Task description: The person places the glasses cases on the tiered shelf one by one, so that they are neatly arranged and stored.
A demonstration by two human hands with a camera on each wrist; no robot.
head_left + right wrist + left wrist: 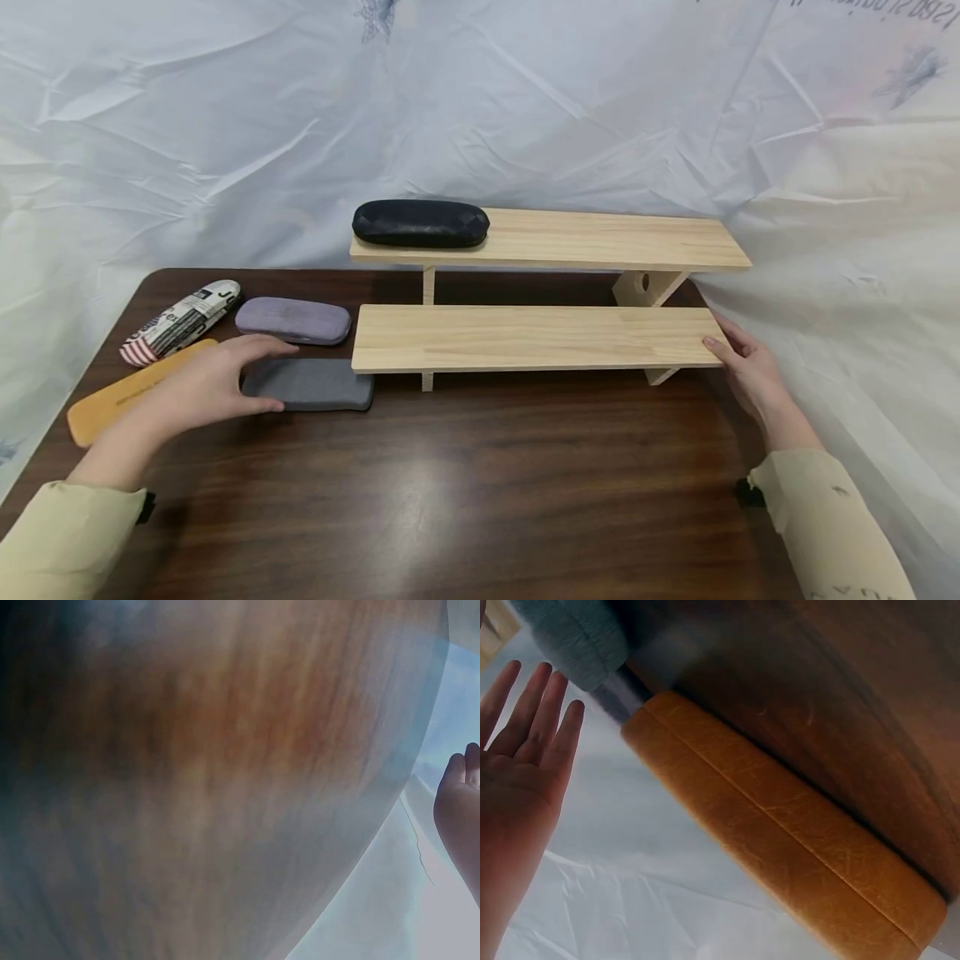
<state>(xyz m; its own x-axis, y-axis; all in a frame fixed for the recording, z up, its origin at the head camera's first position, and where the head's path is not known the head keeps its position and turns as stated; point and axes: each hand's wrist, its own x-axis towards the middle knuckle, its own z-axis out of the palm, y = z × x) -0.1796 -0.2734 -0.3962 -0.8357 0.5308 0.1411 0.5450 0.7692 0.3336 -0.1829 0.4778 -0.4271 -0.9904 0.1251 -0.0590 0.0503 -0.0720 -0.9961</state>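
My left hand (pixel 206 387) hovers at the left end of a dark grey glasses case (pixel 315 385), thumb and fingers spread apart. In the left wrist view its fingers look straight. A purple glasses case (pixel 292 320) lies just behind. Partly under my left forearm is an orange-yellow glasses case (pixel 120 396), which also fills the left wrist view. At the right, my right hand (pixel 757 379) grips the end of the lower board of a two-tier wooden shelf (pixel 540 337), thumb on top. The other fingers are partly hidden. A black glasses case (pixel 420 223) rests on the upper board's left end.
A newsprint-patterned glasses case (pixel 183 321) lies at the table's back left. The dark brown wooden table (pixel 480 500) carries everything. Pale, creased sheeting (pixel 262 125) hangs behind and at the sides. The shelf's board overlaps the grey case's right end in the head view.
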